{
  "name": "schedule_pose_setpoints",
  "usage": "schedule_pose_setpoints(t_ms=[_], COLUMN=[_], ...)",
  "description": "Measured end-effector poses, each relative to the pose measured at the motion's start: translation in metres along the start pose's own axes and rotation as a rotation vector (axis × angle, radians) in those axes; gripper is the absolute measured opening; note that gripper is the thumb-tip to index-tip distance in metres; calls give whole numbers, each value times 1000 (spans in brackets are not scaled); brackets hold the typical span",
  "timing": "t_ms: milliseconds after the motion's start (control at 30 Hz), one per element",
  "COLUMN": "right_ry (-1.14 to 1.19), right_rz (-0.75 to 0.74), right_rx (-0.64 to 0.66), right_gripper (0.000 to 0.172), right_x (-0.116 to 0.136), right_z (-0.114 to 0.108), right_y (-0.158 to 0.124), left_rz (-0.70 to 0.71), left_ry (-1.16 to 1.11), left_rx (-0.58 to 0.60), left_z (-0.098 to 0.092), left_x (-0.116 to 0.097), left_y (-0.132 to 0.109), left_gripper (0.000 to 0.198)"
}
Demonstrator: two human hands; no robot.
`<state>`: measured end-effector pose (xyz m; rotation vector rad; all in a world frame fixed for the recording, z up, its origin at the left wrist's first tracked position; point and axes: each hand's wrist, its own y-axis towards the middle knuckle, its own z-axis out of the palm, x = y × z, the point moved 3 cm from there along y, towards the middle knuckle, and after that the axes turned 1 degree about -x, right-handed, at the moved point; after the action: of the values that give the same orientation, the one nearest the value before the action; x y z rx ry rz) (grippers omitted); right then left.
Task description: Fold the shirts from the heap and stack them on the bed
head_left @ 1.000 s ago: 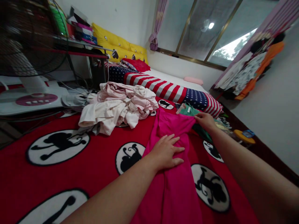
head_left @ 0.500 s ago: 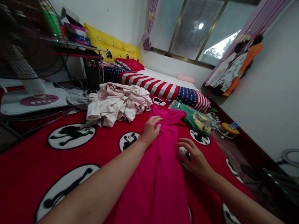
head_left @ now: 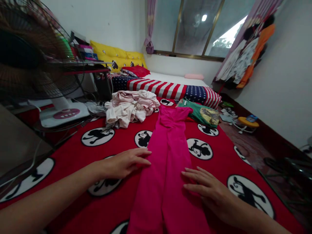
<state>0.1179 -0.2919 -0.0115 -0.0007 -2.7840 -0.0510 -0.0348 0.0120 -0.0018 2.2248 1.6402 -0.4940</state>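
Observation:
A bright pink garment lies stretched out lengthwise on a red blanket printed with black monkey circles. My left hand lies flat and open at the garment's left edge, fingertips touching the fabric. My right hand rests flat and open on the garment's right edge, fingers pointing left. Neither hand holds anything.
A heap of pale pink and cream clothes sits beyond the garment on the left. A green shirt lies at its top right. A stars-and-stripes blanket crosses behind. A standing fan is at the left. A yellow stool stands on the floor at right.
Both hands have slid down the pink garment toward me, the left from its upper part to its left edge, the right to its right edge. The view pulled back.

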Motion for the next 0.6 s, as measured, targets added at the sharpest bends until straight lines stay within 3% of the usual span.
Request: schedule_pose_setpoints(t_ms=[100,167,267,400,500,600], right_ry=[36,56,72,176,297,360], right_rz=[-25,-35,-33,4,18,85], right_rx=[5,-32,-73,-111,-163,-207], right_gripper=[68,63,53,44,41,38], right_x=[8,13,19,21,29,48], right_z=[2,5,9,4,-14,-33], right_y=[5,10,18,24,18,5], left_rz=[-41,-12,92,168,156,152], left_ry=[23,33,7,-83,-196,-278], left_rx=[126,144,130,87,39,53], left_z=[-3,-2,9,18,-1,-25], left_x=[-22,-37,-53,-57,-70,-95], left_y=[-8,-5,1,6,3,-12], left_gripper=[69,75,69,61,62,57])
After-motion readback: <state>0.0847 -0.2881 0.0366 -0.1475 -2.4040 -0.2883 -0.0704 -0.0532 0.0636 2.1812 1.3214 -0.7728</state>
